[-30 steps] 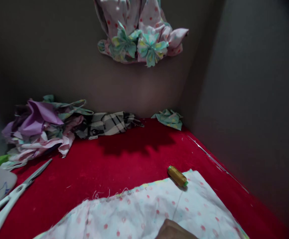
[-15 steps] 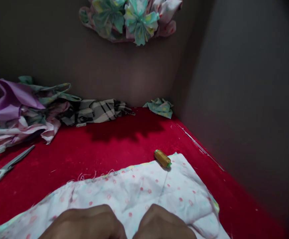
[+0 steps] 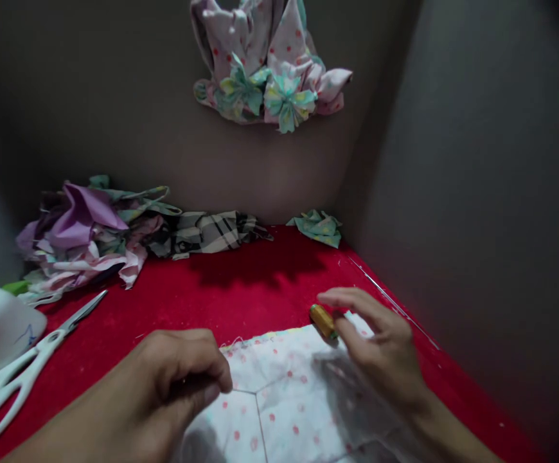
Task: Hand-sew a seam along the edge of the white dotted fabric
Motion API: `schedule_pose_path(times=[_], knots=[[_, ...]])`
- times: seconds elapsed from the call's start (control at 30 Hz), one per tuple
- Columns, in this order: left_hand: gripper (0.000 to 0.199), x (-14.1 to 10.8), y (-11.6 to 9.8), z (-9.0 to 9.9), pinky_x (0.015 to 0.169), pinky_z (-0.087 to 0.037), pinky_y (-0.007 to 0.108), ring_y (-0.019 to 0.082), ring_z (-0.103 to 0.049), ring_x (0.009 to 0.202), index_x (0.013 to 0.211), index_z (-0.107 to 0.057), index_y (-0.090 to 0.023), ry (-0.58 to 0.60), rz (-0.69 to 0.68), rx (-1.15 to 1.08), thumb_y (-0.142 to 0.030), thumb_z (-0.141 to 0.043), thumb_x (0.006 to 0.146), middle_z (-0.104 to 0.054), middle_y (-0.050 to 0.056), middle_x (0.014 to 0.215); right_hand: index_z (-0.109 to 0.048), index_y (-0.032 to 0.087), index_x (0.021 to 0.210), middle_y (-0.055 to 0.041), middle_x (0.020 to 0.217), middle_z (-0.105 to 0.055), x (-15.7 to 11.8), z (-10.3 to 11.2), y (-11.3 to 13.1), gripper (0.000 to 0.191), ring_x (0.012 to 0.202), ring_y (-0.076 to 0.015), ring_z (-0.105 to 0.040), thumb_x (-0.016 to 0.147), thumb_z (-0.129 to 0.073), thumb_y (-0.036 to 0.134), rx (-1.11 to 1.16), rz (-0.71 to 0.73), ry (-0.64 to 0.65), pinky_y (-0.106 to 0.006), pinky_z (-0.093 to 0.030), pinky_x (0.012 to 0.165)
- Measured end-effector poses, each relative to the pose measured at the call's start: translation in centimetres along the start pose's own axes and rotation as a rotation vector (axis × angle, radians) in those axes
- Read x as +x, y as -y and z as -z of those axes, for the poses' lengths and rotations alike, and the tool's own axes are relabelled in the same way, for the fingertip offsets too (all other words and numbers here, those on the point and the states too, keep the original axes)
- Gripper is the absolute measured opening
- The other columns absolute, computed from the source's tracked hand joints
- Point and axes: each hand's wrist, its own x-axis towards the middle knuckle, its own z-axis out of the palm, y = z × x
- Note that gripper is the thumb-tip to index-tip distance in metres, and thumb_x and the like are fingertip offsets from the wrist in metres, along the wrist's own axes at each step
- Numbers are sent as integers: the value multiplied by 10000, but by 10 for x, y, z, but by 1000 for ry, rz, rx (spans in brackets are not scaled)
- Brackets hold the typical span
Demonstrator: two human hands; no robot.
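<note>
White cloth with red dots (image 3: 284, 411) lies on a red surface. Over its left part, my left hand (image 3: 173, 379) is closed in a pinch; a thin dark thread or needle runs from its fingertips across the cloth. My right hand (image 3: 380, 347) is over the cloth's far right corner, thumb and fingers apart and curved beside a golden-brown thread spool (image 3: 324, 322). The spool lies at the cloth's far edge, and the thumb tip is very near its right end.
White-handled scissors (image 3: 43, 354) and a white object (image 3: 0, 331) lie at left. Fabric scraps (image 3: 87, 225) line the back. Dotted fabric with bows (image 3: 286, 96) hangs above. A thin metal rod (image 3: 390, 299) lies by the right wall.
Both hands have come farther into view and moved apart. My right hand has reached forward to the spool and opened. The camera view has shifted, showing more of the scissors and white object.
</note>
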Motion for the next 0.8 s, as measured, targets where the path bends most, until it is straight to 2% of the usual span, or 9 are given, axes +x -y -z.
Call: schedule_pose_path(times=[0.07, 0.13, 0.17, 0.23, 0.33, 0.47, 0.6, 0.7, 0.8], knots=[[158, 3, 0, 13, 528, -368, 174, 115, -498, 584, 652, -570, -194, 14, 15, -13, -247, -454, 746, -552, -5, 615, -628, 183, 840, -57, 870, -642, 16, 9, -17, 249, 819, -185, -582, 684, -454, 96, -49, -161, 12, -323, -443, 759], [144, 6, 0, 24, 498, -341, 176, 109, -460, 553, 625, -560, -181, 21, 35, -57, -231, -463, 720, -517, -11, 586, -639, 154, 816, -69, 826, -658, 29, 14, -30, 240, 783, -190, -596, 681, -444, 116, -37, -275, 120, -320, -455, 731], [133, 7, 1, 28, 488, -327, 178, 106, -438, 542, 614, -553, -174, 13, 49, -83, -223, -470, 705, -496, -15, 573, -643, 146, 799, -71, 820, -660, 33, 16, -34, 247, 791, -191, -597, 671, -435, 103, -13, -286, 207, -316, -454, 735], [112, 8, 3, 36, 475, -302, 183, 101, -394, 528, 599, -538, -161, -11, 77, -135, -215, -480, 678, -454, -20, 554, -647, 140, 803, -71, 844, -657, 36, 15, -38, 280, 829, -192, -591, 651, -422, 70, 28, -233, 364, -314, -445, 758], [105, 7, 6, 43, 478, -273, 197, 95, -343, 522, 592, -517, -148, -35, 123, -191, -227, -494, 655, -411, -25, 543, -643, 149, 885, -79, 961, -624, 35, 9, -39, 335, 945, -195, -548, 648, -431, 41, 54, -71, 544, -321, -412, 828], [130, 4, 3, 47, 481, -243, 213, 88, -309, 511, 616, -515, -137, -3, 160, -219, -250, -485, 672, -389, -26, 545, -574, 192, 1061, -83, 1166, -509, 40, -8, -35, 460, 1083, -201, -443, 636, -493, 39, -12, 84, 654, -344, -349, 906], [118, 2, -4, 47, 516, -273, 222, 93, -347, 540, 617, -525, -129, -9, 127, -181, -220, -484, 679, -433, -10, 593, -492, 240, 1158, -68, 1243, -435, 50, -36, -18, 596, 1126, -206, -371, 599, -551, 39, -50, 278, 770, -354, -321, 923], [113, 1, -8, 48, 559, -305, 222, 102, -391, 585, 606, -533, -129, -56, 58, -128, -192, -481, 685, -468, -1, 629, -590, 257, 1014, -31, 1155, -513, 51, -57, -4, 506, 1125, -208, -358, 578, -541, 6, -25, 415, 888, -347, -291, 936], [111, -1, -9, 51, 552, -308, 210, 94, -384, 580, 605, -517, -133, -109, 21, -133, -187, -474, 692, -461, -10, 627, -621, 224, 861, -21, 911, -595, 49, -68, 0, 371, 910, -183, -499, 570, -535, 9, -13, 383, 889, -299, -378, 820]])
